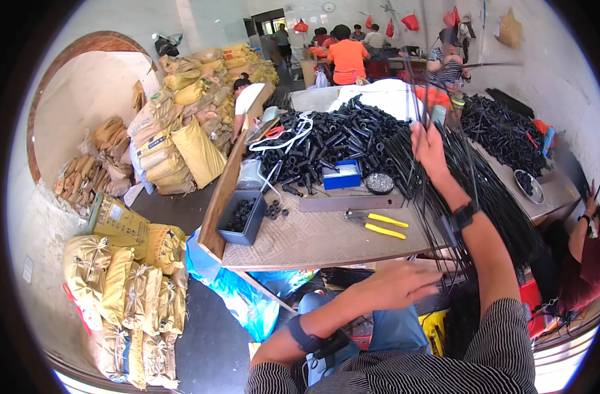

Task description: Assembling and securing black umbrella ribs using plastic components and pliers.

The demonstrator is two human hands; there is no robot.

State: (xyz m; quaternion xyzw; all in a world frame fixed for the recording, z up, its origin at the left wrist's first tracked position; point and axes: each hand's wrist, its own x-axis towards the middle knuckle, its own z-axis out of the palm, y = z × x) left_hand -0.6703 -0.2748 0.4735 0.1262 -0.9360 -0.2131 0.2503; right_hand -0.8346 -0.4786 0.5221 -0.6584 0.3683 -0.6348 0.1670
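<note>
My right hand (430,150) is raised over the table's right side, closed round a few long thin black rods (410,85) that stand nearly upright. Their lower ends reach down past the table's front edge. Below that edge, my left hand (406,284) is held out with its fingers stretched, close to the rods' lower ends and holding nothing that I can see. A thick bundle of similar black rods (493,210) lies on the right of the table, partly behind my right forearm. Yellow-handled pliers (384,224) rest on the tabletop (300,246) in front of me.
Behind the pliers are a flat metal bar (346,203), a blue box (341,176), a round dish (380,184) and heaped black tubular parts (333,139). A grey bin (242,220) stands left beside a wooden board (222,210). Stacked sacks (126,282) line the left; a person (585,262) works at right.
</note>
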